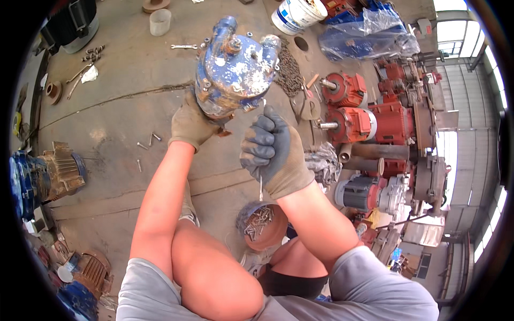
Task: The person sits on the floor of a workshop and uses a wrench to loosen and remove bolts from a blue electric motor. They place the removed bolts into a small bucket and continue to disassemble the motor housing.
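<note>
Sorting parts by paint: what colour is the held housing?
Blue housing, chipped and rusty; head view.

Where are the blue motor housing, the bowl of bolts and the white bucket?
blue motor housing (235,64): head view, on its chipped painted side.
bowl of bolts (278,235): head view, on its right rim.
white bucket (292,18): head view, on its outer wall.

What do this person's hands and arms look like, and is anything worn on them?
Both hands wear work gloves. The left hand has a tan, dirt-stained knit glove; the right hand has one with a tan knit back and dark grey coated fingers. The forearms are bare, and short grey sleeves cover the upper arms.
</note>
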A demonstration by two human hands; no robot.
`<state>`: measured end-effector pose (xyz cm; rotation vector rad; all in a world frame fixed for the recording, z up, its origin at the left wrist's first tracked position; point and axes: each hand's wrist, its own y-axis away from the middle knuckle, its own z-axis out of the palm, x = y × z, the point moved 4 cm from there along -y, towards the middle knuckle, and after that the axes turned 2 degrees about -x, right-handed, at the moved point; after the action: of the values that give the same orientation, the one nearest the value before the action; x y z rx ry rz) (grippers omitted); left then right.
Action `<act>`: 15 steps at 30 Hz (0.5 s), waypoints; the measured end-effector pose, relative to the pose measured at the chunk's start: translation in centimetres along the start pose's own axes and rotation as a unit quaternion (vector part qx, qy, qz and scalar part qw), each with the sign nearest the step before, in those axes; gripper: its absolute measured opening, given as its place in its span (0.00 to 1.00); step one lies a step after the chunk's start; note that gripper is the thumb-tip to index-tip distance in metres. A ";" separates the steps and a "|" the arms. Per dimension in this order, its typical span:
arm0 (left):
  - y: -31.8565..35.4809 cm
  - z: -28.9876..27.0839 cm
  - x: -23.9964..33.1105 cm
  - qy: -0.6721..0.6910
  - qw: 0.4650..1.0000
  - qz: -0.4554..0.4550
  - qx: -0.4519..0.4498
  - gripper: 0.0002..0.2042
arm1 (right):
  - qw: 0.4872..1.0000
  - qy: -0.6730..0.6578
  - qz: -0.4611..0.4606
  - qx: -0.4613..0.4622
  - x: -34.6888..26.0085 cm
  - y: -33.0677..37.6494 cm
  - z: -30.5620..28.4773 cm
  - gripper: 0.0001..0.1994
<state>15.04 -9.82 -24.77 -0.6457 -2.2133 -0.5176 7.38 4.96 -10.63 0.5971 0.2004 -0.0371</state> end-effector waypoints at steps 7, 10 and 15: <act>-1.4 0.1 -0.1 0.033 0.998 0.042 0.043 0.59 | 0.991 -0.059 -0.115 -0.030 2.5 -2.1 1.9 0.20; 0.0 0.6 -0.9 -0.011 1.000 0.004 -0.005 0.58 | 0.997 -0.009 -0.078 0.024 2.6 -0.2 0.4 0.18; 0.1 0.0 -0.5 -0.013 0.994 0.081 0.076 0.60 | 0.966 0.182 -0.147 0.111 -0.6 1.1 1.0 0.17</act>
<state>15.35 -9.87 -25.15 -0.7458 -2.1778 -0.2571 7.06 5.30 -9.07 0.7921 0.6473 -0.2409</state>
